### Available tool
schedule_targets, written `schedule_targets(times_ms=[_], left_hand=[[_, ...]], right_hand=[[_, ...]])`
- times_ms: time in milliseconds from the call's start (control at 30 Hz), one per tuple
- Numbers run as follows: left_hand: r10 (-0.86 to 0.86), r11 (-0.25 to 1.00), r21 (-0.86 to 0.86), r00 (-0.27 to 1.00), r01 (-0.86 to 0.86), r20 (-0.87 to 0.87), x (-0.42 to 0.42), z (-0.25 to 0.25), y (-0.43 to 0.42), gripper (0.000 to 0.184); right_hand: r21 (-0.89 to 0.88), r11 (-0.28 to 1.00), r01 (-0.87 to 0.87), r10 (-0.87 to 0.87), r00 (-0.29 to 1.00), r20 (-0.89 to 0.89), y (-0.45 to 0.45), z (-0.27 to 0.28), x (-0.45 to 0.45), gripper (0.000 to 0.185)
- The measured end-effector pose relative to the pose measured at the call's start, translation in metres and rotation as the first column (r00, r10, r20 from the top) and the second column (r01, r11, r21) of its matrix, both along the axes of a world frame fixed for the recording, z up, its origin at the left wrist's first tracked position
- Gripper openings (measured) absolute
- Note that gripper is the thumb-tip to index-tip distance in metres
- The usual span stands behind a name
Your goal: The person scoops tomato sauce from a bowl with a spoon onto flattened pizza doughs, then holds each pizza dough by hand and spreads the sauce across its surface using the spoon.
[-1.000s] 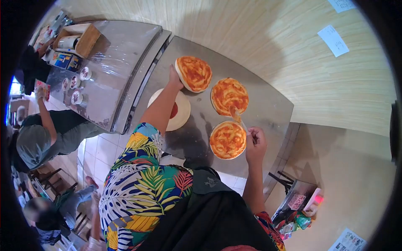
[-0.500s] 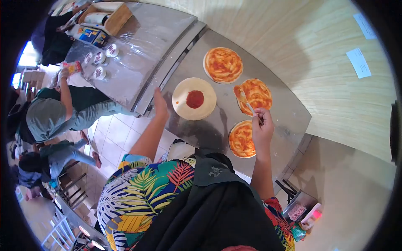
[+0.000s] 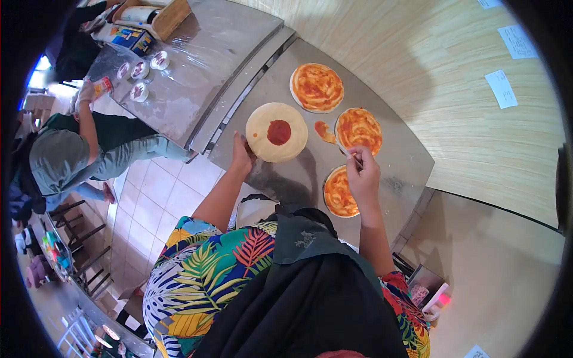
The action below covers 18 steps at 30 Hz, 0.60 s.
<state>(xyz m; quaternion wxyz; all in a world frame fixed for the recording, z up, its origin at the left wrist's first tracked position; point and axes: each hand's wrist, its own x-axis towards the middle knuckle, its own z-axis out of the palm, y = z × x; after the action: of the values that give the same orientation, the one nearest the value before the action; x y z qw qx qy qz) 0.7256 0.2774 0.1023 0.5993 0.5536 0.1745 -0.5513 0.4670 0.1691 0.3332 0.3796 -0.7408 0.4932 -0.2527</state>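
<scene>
My left hand [image 3: 242,155] is at the lower left edge of a round dough base [image 3: 262,132], its fingers against the rim. A pool of red sauce [image 3: 279,132] lies in the middle of that dough. In my right hand [image 3: 363,169] is the handle of a spoon [image 3: 326,132], whose bowl is coated with sauce and points left. Three sauce-covered bases are on the metal table [image 3: 394,179]: one at the top [image 3: 317,88], one beside the spoon [image 3: 359,131], and one below [image 3: 339,194], partly hidden by my right hand.
A plastic-covered table [image 3: 191,65] at the upper left holds several small cups [image 3: 139,92] and a wooden box [image 3: 170,21]. A person in a grey-green top [image 3: 59,161] stands beside it, holding a red packet [image 3: 102,86]. Papers [image 3: 500,89] hang on the wall.
My left hand has left the top base, which lies flat now, and come to the dough with the sauce pool. The spoon has moved from the sauced bases toward that dough.
</scene>
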Motion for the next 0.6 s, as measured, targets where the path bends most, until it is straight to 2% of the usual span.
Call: schedule_targets(times_ms=[33, 67, 133, 267, 367, 467, 600], left_hand=[[-0.005, 0.997, -0.079, 1.000, 0.004, -0.008, 0.000, 0.001, -0.001, 0.080], [-0.007, 0.996, -0.086, 1.000, 0.006, -0.011, 0.002, 0.003, -0.001, 0.080], [-0.081, 0.896, -0.440, 0.952, -0.060, -0.294, 0.007, 0.007, 0.001, 0.079], [-0.042, 0.928, -0.349, 0.897, -0.128, -0.441, 0.003, 0.004, -0.009, 0.080], [-0.126, 0.939, -0.343, 0.958, 0.031, -0.258, -0.007, -0.004, -0.025, 0.070], [-0.152, 0.923, -0.380, 0.960, 0.053, -0.234, -0.017, -0.008, -0.034, 0.068], [-0.160, 0.851, -0.523, 0.922, -0.053, -0.354, -0.032, -0.002, -0.038, 0.065]], right_hand=[[0.002, 1.000, 0.012, -0.012, 1.000, -0.008, 0.001, 0.001, -0.002, 0.010], [-0.005, 1.000, 0.014, -0.014, 1.000, -0.011, 0.003, 0.002, -0.005, 0.010], [-0.040, 0.999, 0.029, -0.030, 0.998, -0.046, 0.005, 0.001, -0.012, 0.009], [-0.041, 0.998, 0.041, -0.044, 0.997, -0.056, 0.009, -0.001, -0.022, 0.010], [-0.047, 0.998, 0.049, -0.052, 0.996, -0.073, 0.013, -0.003, -0.023, 0.010], [0.001, 0.999, 0.051, -0.051, 0.994, -0.101, 0.018, -0.005, -0.020, 0.009], [-0.003, 1.000, -0.014, 0.014, 0.994, -0.104, 0.021, -0.021, -0.015, 0.009]])
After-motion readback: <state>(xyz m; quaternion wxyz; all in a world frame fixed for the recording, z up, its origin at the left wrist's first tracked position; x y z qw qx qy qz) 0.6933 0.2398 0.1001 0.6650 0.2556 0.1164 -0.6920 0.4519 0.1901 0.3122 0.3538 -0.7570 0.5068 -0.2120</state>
